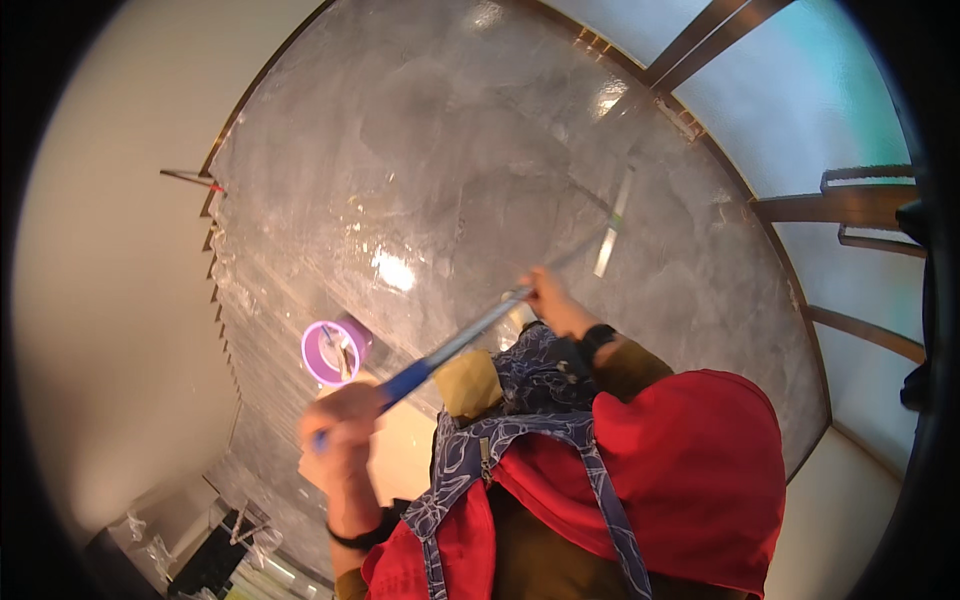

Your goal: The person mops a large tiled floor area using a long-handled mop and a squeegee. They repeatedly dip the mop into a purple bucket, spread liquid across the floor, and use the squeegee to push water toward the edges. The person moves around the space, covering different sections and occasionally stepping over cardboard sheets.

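My left hand [341,420] is wrapped around the blue grip at the upper end of a long metal pole [476,326]. Farther down the same pole, my right hand [551,296] holds the shaft. At the pole's far end is a wide, flat head [615,221] with a green part at its middle, resting on the grey sheeting [480,135] that covers the floor. It looks like a floor squeegee or flat mop; blur hides the details. The sheeting looks shiny and like plastic film.
A purple bucket [337,351] with tools inside stands left of my body, by a cardboard sheet [409,442]. Wooden-framed panes [825,97] border the right side; a pale wall [112,262] is at left. Wrapped items and loose plastic [225,547] lie at bottom left.
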Available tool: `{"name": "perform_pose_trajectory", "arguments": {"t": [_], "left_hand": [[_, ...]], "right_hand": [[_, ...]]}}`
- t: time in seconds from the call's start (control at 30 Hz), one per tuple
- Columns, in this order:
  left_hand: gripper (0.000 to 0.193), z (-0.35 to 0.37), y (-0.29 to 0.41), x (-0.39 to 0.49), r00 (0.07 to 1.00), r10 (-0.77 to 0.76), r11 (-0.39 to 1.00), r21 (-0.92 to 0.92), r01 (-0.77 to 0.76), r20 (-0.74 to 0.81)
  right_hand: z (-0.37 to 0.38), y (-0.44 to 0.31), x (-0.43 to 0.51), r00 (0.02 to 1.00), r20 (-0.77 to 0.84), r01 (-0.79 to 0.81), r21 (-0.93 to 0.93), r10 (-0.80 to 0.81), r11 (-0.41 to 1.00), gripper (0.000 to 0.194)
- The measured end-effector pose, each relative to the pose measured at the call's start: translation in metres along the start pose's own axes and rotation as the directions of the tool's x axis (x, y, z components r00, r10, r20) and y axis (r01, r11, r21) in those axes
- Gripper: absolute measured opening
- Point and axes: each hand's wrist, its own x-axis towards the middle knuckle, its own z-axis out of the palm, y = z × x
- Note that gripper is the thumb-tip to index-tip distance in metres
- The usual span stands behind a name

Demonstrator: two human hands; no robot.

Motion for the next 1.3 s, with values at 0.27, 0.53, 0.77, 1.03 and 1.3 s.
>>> {"name": "perform_pose_trajectory", "arguments": {"t": [0.27, 0.53, 0.77, 1.03, 1.3], "left_hand": [[0.012, 0.043, -0.078, 0.082, 0.965, -0.162, 0.975, -0.114, 0.188, 0.207], [0.023, -0.087, 0.035, 0.109, 0.953, 0.207, 0.972, 0.161, -0.174, -0.221], [0.026, -0.097, 0.068, 0.146, 0.937, 0.339, 0.876, 0.392, -0.280, -0.088], [0.023, -0.067, 0.021, 0.250, 0.956, 0.286, 0.942, 0.201, -0.270, -0.058], [0.015, 0.114, -0.139, 0.339, 0.854, -0.098, 0.966, -0.159, 0.206, 0.511]], "right_hand": [[-0.111, -0.020, 0.096, 0.936, 0.107, 0.349, -0.414, -0.336, 0.841, 0.010], [0.245, 0.006, 0.105, 0.991, 0.117, -0.051, -0.109, 0.063, 0.993, 0.017], [0.385, -0.025, 0.086, 0.896, 0.207, -0.393, -0.041, 0.392, 0.919, 0.011], [0.270, -0.135, 0.130, 0.938, 0.308, 0.093, 0.222, -0.160, 0.971, 0.023], [-0.032, -0.233, 0.204, 0.900, -0.346, 0.417, 0.503, -0.267, 0.757, 0.018]]}}
